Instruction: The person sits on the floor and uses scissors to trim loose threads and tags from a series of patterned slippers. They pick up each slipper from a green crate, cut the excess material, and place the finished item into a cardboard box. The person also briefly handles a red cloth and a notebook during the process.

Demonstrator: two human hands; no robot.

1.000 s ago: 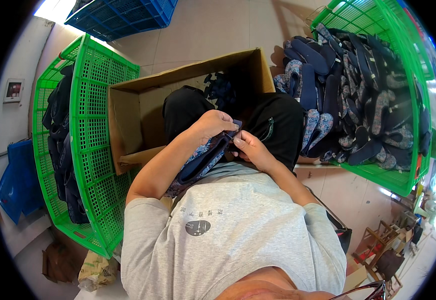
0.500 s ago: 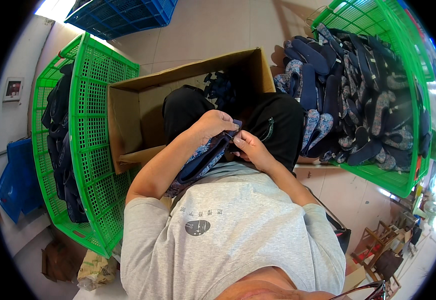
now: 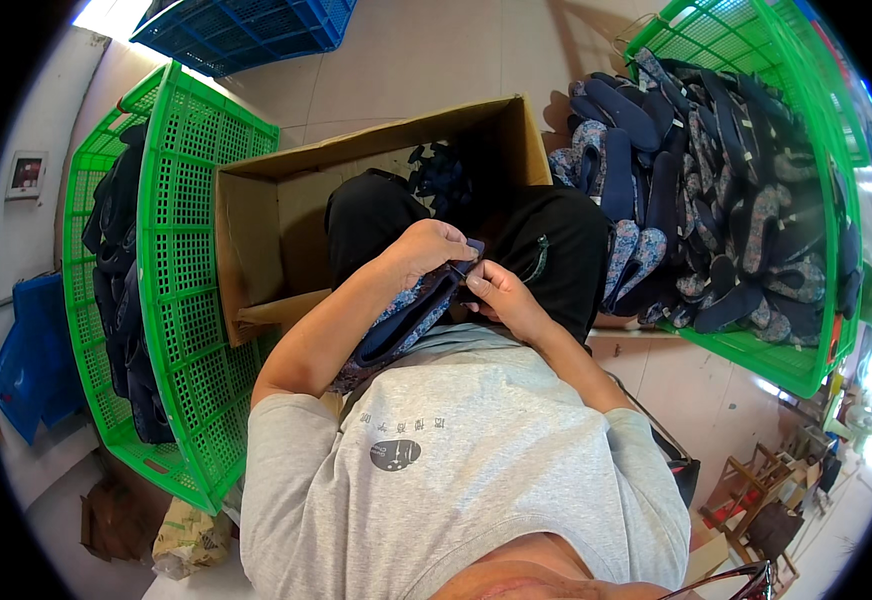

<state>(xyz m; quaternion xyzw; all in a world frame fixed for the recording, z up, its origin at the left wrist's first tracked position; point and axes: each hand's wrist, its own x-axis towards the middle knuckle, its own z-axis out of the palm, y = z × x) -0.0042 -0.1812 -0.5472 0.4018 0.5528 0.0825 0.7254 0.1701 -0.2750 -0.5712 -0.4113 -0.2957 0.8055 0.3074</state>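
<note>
A floral blue slipper (image 3: pixel 406 332) with a dark navy lining lies slanted across my lap, its opening facing up. My left hand (image 3: pixel 430 250) pinches its far end from above, the fingers bent round a small navy edge. Close against it, my right hand (image 3: pixel 501 297) is closed at the same end, thumb and forefinger pressed together by a dark strip. My fingers cover most of that end, so what exactly lies between the right fingertips is hard to see. The near end of the slipper is partly behind my left forearm.
Before my knees stands an open cardboard box (image 3: pixel 256 215) with dark scraps (image 3: pixel 443 175) inside. On the right, a green crate (image 3: pixel 691 30) on its side spills floral and navy slippers (image 3: pixel 721 190). Another green crate (image 3: pixel 196 250) with dark pieces stands left, and a blue crate (image 3: pixel 256 35) farther off.
</note>
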